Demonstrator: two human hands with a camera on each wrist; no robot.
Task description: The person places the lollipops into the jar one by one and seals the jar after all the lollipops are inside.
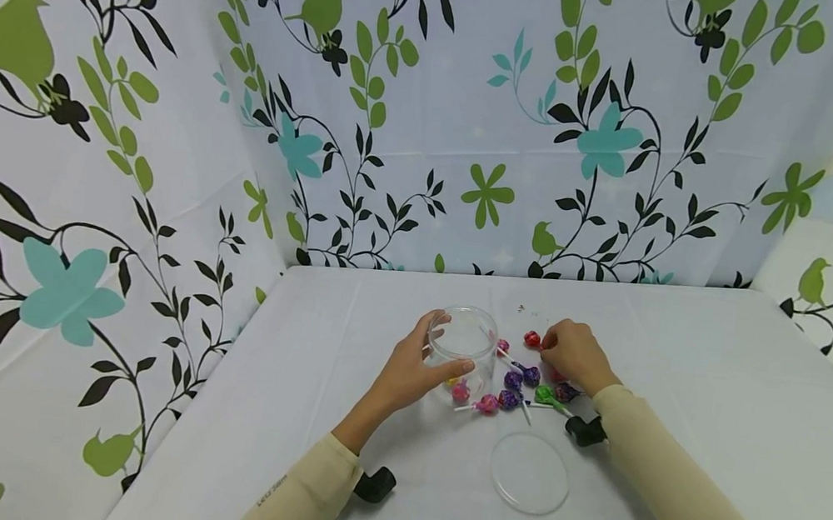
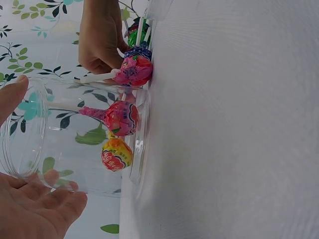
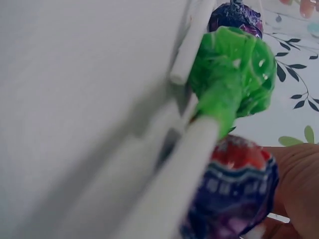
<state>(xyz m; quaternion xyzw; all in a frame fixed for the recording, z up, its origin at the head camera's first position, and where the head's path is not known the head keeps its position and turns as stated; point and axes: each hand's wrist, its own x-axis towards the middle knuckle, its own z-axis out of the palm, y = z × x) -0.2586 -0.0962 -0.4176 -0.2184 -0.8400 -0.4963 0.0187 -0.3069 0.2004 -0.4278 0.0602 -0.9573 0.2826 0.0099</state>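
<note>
My left hand (image 1: 417,369) holds a clear plastic jar (image 2: 75,149), thumb on one side and fingers on the other. The jar stands upright on the table. Inside it are a pink lollipop (image 2: 120,118) and a yellow lollipop (image 2: 116,154). To the jar's right, my right hand (image 1: 576,355) pinches at a red lollipop (image 1: 533,338), whose stick is mostly hidden by the fingers. Below that hand lie a green lollipop (image 3: 234,69) and a dark blue and red lollipop (image 3: 234,189). Several purple lollipops (image 1: 513,380) lie between the hands.
A clear round lid (image 1: 530,473) lies flat on the white tablecloth (image 1: 711,406), nearer than the lollipops. Another pink lollipop (image 1: 488,403) rests close beside the jar. Patterned cloth (image 1: 429,127) hangs behind the table and at both sides.
</note>
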